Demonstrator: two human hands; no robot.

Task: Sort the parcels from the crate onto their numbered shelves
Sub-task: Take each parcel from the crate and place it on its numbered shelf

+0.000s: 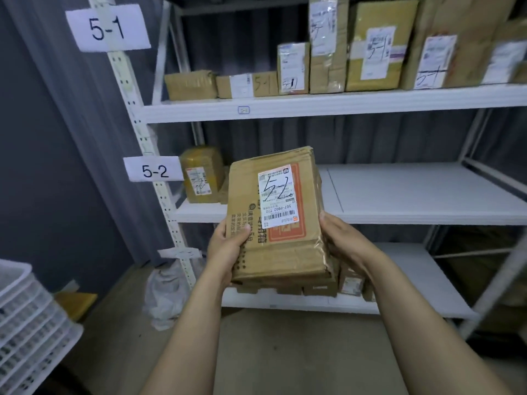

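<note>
I hold a flat brown cardboard parcel (281,252) upright in front of the shelving. Its white label has "5-2" handwritten on it. My left hand (228,246) grips its lower left edge and my right hand (340,238) grips its right side. Behind it is the middle shelf (413,195), marked by a "5-2" sign (154,171) on the post. One taped parcel (203,175) stands at that shelf's left end. The top shelf (328,105), signed "5-1" (107,28), carries several boxes marked 5-1. The white plastic crate (25,323) is at the lower left.
The bottom shelf (399,280) holds a few small boxes, partly hidden by the parcel. A plastic bag (166,295) and a yellow envelope (75,303) lie on the floor by the left post. A grey wall runs along the left.
</note>
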